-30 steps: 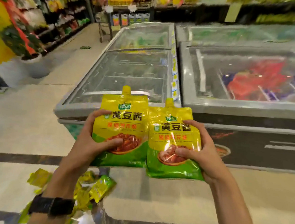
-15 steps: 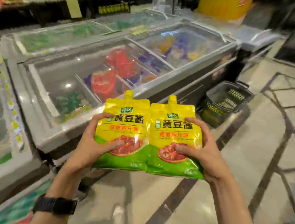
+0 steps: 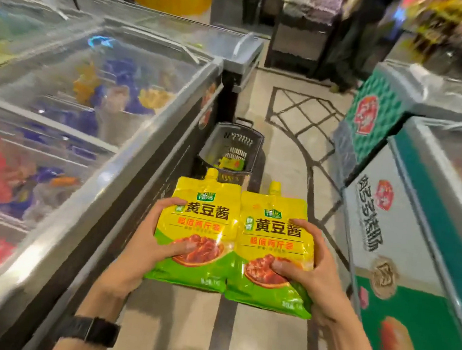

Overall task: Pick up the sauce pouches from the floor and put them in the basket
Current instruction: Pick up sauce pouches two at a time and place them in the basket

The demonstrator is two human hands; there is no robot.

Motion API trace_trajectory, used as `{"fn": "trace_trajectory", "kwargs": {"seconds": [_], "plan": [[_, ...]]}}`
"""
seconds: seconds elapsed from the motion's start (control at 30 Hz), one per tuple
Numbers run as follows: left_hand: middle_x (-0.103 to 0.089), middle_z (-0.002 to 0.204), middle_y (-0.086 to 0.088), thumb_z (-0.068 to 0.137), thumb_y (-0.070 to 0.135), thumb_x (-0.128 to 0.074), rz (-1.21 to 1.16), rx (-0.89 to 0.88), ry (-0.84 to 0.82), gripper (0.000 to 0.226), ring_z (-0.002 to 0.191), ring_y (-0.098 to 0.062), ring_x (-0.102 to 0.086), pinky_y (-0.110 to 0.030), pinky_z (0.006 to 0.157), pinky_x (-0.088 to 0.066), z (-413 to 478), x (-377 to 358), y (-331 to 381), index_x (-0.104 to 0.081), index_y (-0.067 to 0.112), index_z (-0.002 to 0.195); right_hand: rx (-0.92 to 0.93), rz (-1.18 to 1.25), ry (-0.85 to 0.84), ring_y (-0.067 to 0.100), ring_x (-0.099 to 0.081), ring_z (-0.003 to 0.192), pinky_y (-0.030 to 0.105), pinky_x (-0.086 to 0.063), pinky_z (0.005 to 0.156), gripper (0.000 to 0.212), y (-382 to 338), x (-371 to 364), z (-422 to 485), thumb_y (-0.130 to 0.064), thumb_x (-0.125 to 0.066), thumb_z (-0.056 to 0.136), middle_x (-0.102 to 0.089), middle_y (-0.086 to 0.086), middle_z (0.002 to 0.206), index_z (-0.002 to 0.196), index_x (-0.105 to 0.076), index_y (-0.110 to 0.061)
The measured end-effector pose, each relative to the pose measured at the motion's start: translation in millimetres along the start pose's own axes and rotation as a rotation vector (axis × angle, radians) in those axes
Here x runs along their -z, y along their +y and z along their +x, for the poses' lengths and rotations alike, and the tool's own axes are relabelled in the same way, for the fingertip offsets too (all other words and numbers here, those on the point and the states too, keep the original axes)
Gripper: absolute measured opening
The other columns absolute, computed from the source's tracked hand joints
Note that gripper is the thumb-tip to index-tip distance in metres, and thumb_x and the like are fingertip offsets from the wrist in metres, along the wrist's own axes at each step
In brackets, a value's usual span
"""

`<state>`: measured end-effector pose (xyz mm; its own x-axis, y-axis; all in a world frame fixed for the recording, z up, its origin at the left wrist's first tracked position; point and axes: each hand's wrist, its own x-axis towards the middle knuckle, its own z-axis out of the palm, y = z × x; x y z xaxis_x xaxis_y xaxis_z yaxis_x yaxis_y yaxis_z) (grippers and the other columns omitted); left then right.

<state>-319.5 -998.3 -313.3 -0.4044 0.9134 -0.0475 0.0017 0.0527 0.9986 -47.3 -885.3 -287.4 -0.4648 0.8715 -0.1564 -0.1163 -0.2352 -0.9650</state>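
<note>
The basket [image 3: 221, 136], a dark plastic one, stands on the tiled floor [image 3: 286, 151] right against the dark side of a long glass-topped chest freezer [image 3: 131, 152], and everything here is placed from it. On the near side of the basket, raised above the floor and well short of its rim, two yellow-and-green sauce pouches are held side by side, their edges touching, spouts pointing toward the basket and printed faces up toward the camera. The left hand [image 3: 145, 241] grips the left pouch [image 3: 202, 222]: its thumb presses on the picture of sauce on the front and its fingers curl over the outer edge and behind. The right hand [image 3: 314, 278] holds the right pouch [image 3: 273, 235] in the same way, thumb on the front and fingers wrapped round the outer side. The right pouch sits a little lower and nearer the camera than the left one, which partly covers the basket's near rim. Inside the basket, low down by its near wall, lies something yellow and green [image 3: 232, 163], probably another pouch of the same kind, though it is too small and blurred to be sure. A dark wristwatch [image 3: 99, 330] is on the left wrist. Across the aisle from the basket stands a second freezer [image 3: 388, 216] with green and white side panels.
</note>
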Motion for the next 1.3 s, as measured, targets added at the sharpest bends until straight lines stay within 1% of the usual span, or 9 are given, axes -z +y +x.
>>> {"fn": "trace_trajectory", "kwargs": {"seconds": [0.17, 0.27, 0.37, 0.5, 0.77, 0.83, 0.97, 1.1, 1.3], "plan": [[-0.065, 0.127, -0.006, 0.052, 0.033, -0.093, 0.039, 0.022, -0.189, 0.081, 0.116, -0.027, -0.064, -0.045, 0.094, -0.055, 120.6, -38.1, -8.8, -0.056, 0.036, 0.124, -0.020, 0.041, 0.186, 0.032, -0.070, 0.103, 0.044, -0.060, 0.075, 0.087, -0.9, 44.2, 70.1, -0.003, -0.094, 0.044, -0.069, 0.009, 0.121, 0.122, -0.061, -0.024], [-0.062, 0.125, -0.013, 0.050, 0.038, -0.096, 0.062, 0.023, -0.225, 0.082, 0.111, -0.023, -0.066, -0.030, 0.085, -0.056, 188.2, -60.6, -17.2, -0.057, 0.035, 0.122, -0.037, 0.015, 0.202, 0.031, -0.070, 0.105, 0.046, -0.060, 0.079, 0.092, -3.3, 71.7, 128.6, -0.014, -0.099, 0.037, -0.070, 0.005, 0.121, 0.120, -0.062, -0.028], [-0.067, 0.121, -0.013, 0.049, 0.025, -0.095, 0.032, 0.107, -0.222, 0.080, 0.104, -0.025, -0.070, -0.030, 0.078, -0.058, 242.8, -69.3, -17.7, -0.058, 0.032, 0.120, -0.058, 0.019, 0.203, 0.025, -0.072, 0.098, 0.038, -0.061, 0.072, 0.083, -8.4, 90.9, 190.7, 0.005, -0.090, 0.044, -0.071, 0.002, 0.117, 0.117, -0.064, -0.026], [-0.071, 0.117, -0.007, 0.047, 0.021, -0.093, -0.028, 0.158, -0.119, 0.078, 0.099, -0.027, -0.073, -0.032, 0.073, -0.060, 305.0, -71.0, -13.8, -0.059, 0.033, 0.117, -0.101, 0.009, 0.127, 0.030, -0.071, 0.103, 0.047, -0.060, 0.077, 0.087, -20.8, 104.1, 277.4, 0.002, -0.094, 0.045, -0.070, 0.006, 0.119, 0.121, -0.063, -0.026], [-0.069, 0.121, -0.009, 0.056, 0.013, -0.093, -0.064, 0.231, -0.038, 0.078, 0.105, -0.030, -0.070, -0.039, 0.078, -0.061, 450.7, -54.1, -25.6, -0.056, 0.029, 0.122, -0.165, -0.007, 0.009, 0.026, -0.072, 0.098, 0.037, -0.060, 0.067, 0.079, -17.4, 91.3, 458.6, 0.016, -0.076, 0.057, -0.072, 0.006, 0.116, 0.126, -0.056, -0.018], [-0.068, 0.122, -0.010, 0.060, 0.005, -0.092, -0.073, 0.249, -0.045, 0.077, 0.108, -0.031, -0.069, -0.041, 0.079, -0.061, 502.8, -46.1, -37.8, -0.055, 0.026, 0.124, -0.196, -0.014, 0.014, 0.028, -0.072, 0.099, 0.039, -0.061, 0.069, 0.080, -13.7, 86.4, 509.8, 0.011, -0.079, 0.056, -0.072, 0.004, 0.115, 0.125, -0.056, -0.021], [-0.066, 0.125, -0.011, 0.064, 0.007, -0.092, -0.067, 0.269, -0.082, 0.073, 0.110, -0.029, -0.068, -0.043, 0.084, -0.060, 613.9, -32.0, -69.2, -0.055, 0.029, 0.123, -0.261, -0.028, 0.063, 0.032, -0.070, 0.104, 0.045, -0.060, 0.074, 0.096, -6.3, 78.7, 610.8, -0.016, -0.099, 0.040, -0.069, 0.007, 0.121, 0.127, -0.057, -0.025], [-0.066, 0.124, -0.011, 0.060, 0.015, -0.091, -0.045, 0.333, -0.130, 0.075, 0.110, -0.026, -0.068, -0.041, 0.086, -0.059, 715.8, -24.4, -105.8, -0.054, 0.031, 0.123, -0.287, -0.069, 0.136, 0.032, -0.070, 0.103, 0.044, -0.061, 0.074, 0.080, 6.0, 81.3, 706.1, 0.005, -0.086, 0.055, -0.069, 0.006, 0.119, 0.124, -0.058, -0.024], [-0.069, 0.117, -0.006, 0.063, -0.002, -0.088, 0.023, 0.486, -0.177, 0.075, 0.105, -0.022, -0.069, -0.028, 0.077, -0.058, 817.8, -22.2, -185.3, -0.053, 0.020, 0.126, -0.397, -0.149, 0.186, 0.021, -0.072, 0.093, 0.034, -0.060, 0.070, 0.079, 73.8, 97.8, 820.0, 0.017, -0.080, 0.057, -0.072, 0.000, 0.111, 0.122, -0.058, -0.022]]}}
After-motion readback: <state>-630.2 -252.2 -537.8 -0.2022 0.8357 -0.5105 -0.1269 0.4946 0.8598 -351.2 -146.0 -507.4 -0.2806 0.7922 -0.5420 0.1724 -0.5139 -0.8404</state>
